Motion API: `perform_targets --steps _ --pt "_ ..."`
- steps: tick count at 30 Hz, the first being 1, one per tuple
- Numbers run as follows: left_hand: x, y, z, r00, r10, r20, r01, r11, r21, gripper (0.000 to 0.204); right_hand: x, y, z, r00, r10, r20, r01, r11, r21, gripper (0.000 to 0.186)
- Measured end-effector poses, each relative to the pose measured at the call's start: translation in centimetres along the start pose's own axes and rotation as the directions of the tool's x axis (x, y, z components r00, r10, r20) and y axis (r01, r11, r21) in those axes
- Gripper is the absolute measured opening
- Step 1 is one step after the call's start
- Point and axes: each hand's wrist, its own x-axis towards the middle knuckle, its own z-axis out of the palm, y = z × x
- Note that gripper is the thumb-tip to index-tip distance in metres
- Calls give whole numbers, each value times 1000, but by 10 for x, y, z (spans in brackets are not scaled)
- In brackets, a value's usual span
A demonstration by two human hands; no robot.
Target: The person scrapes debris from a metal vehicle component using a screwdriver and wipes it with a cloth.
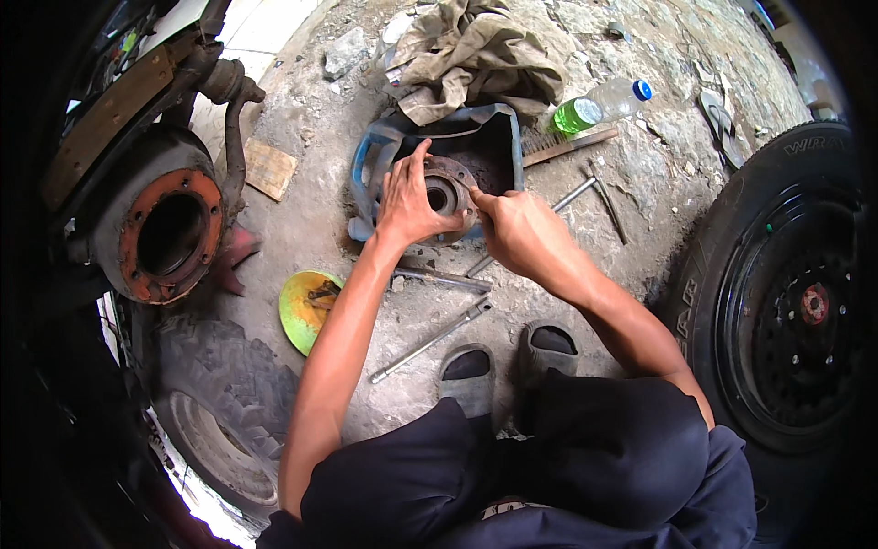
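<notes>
Over a cut-open blue plastic jerrycan [517,137], a round, rusty metal hub flange [455,172] is tilted up, with a central bore and bolt holes around its face. My left hand [402,203] grips its left side, fingers spread along the rim and thumb at the lower edge. My right hand [526,229] is closed, its index fingertip pressed against the flange's right edge. Whatever its curled fingers hold, if anything, is hidden. Dark residue lies in the jerrycan.
Around the jerrycan lie a crumpled cloth [485,59], a wire brush [572,145], a bottle of green liquid [578,114], a T-handle wrench [604,201] and a socket bar [430,343]. A wheel [777,293] stands right; an axle housing [128,220] is left, above a tire [229,393].
</notes>
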Motion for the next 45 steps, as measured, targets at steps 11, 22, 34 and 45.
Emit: perform_targets --steps 11,22,34,45 --pt "7 3 0 999 -51 -11 51 998 -36 130 16 9 12 999 36 28 -36 999 -11 26" --pt "5 13 4 998 8 56 -10 999 37 129 33 33 11 980 186 68 -181 981 -75 21" --pt "2 8 2 999 -38 16 38 999 9 128 12 -2 -10 995 71 67 -73 997 27 19" --pt "6 11 3 999 17 33 -19 999 40 125 24 38 11 990 123 69 -118 991 -64 18"
